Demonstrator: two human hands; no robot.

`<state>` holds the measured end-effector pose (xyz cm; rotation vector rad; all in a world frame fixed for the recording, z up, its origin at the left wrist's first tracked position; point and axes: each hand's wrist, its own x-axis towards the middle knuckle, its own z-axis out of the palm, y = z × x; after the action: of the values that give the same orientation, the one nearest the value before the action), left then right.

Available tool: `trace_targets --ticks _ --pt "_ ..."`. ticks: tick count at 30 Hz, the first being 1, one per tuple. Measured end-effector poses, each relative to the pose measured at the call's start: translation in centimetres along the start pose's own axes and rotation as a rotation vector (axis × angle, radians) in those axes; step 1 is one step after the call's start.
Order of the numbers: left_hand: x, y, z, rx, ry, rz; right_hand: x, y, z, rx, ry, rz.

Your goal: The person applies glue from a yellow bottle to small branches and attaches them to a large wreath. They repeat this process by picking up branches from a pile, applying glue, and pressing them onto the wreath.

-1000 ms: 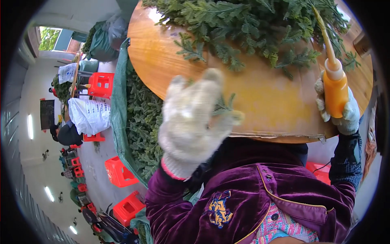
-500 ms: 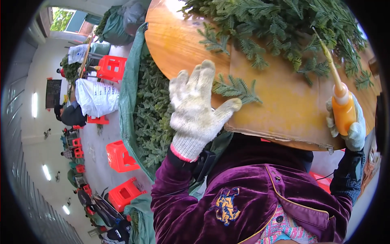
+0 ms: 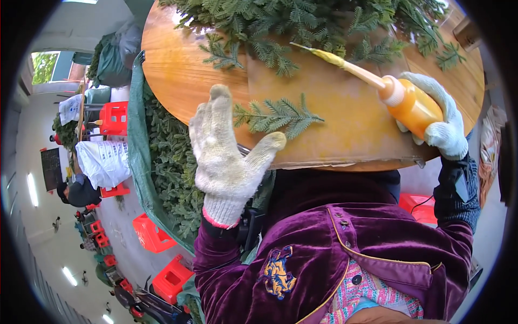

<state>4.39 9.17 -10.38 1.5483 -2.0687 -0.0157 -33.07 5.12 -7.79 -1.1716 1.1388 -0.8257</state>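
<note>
My left hand [image 3: 226, 156], in a worn white knit glove, is raised with fingers spread and holds nothing. Its fingertips are just left of a small green fir sprig [image 3: 278, 116] lying on a brown cardboard sheet [image 3: 345, 135]. My right hand [image 3: 445, 127], also gloved, grips an orange squeeze bottle [image 3: 413, 105]. The bottle's long thin nozzle [image 3: 334, 59] slants up and left over the cardboard, its tip near the heap of green fir branches [image 3: 302, 21].
The cardboard lies on a round wooden table [image 3: 172, 70]. A green sack of more branches [image 3: 164, 156] hangs at the table's left edge. Red plastic crates [image 3: 151, 235] stand on the floor. Another person [image 3: 97, 167] bends over work at the far left.
The bottle has tipped from upright to slanting left, its nozzle now over the cardboard. My left hand has drawn down and left, leaving the sprig flat on the cardboard.
</note>
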Motion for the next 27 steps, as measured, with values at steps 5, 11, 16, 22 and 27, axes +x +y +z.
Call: trace_targets --ticks 5,11,16,22,27 --pt "-0.2 0.6 0.2 0.015 -0.058 -0.088 0.0 1.1 -0.2 -0.058 0.033 -0.141" --pt "0.5 0.7 1.0 0.032 -0.081 -0.031 -1.1 -0.3 1.2 -0.314 -0.099 -0.299" --pt "1.2 1.6 1.2 0.034 -0.119 -0.025 -1.0 -1.1 1.2 -0.557 -0.251 -0.566" --pt "1.3 1.6 1.3 0.018 -0.158 -0.019 0.1 -1.4 1.9 -0.623 -0.272 -0.608" --pt "1.3 2.1 1.0 0.038 -0.185 -0.043 0.4 -1.4 2.1 -0.635 -0.259 -0.636"
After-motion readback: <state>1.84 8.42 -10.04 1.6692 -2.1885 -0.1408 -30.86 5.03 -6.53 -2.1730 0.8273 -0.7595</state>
